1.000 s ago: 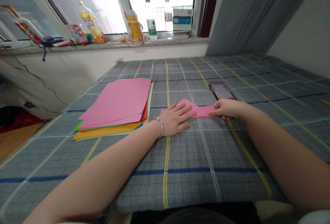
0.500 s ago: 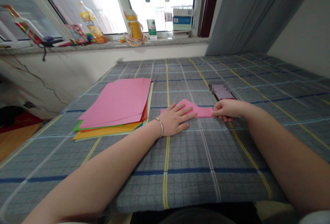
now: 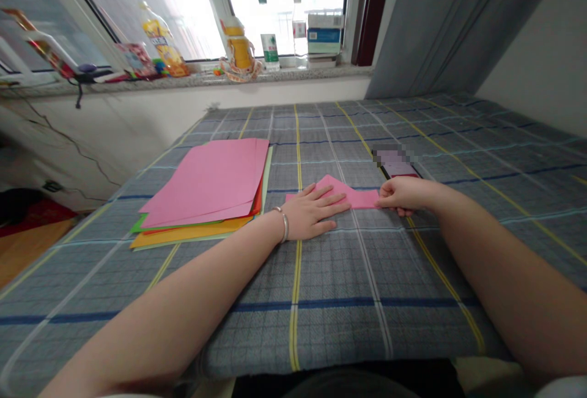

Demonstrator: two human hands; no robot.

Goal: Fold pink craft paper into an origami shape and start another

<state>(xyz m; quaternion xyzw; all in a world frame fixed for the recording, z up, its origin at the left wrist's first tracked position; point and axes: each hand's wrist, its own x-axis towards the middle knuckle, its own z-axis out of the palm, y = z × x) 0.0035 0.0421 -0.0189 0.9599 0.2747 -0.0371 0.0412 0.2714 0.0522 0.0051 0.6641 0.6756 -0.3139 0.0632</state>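
Note:
A folded piece of pink paper [image 3: 364, 199] lies on the checked cloth, with a peak at its middle and a narrow strip running out to each side. My left hand [image 3: 316, 211] rests flat across its left and middle part, fingers spread, covering much of it. At the strip's right end, my right hand [image 3: 403, 195] pinches the paper between thumb and curled fingers. A silver bracelet [image 3: 285, 225] circles my left wrist. Just beyond my right hand lies a phone [image 3: 397, 164], its screen partly blurred out.
To the left lies a stack of coloured paper [image 3: 211, 181], pink on top, with green and orange edges below. The checked cloth [image 3: 339, 276] covers the table. Bottles, a yellow cup [image 3: 239, 49] and boxes [image 3: 324, 37] line the windowsill behind. A grey curtain [image 3: 422, 25] hangs at right.
Almost nothing differs. My left wrist has shifted very slightly left, while both hands keep their places on the folded pink paper.

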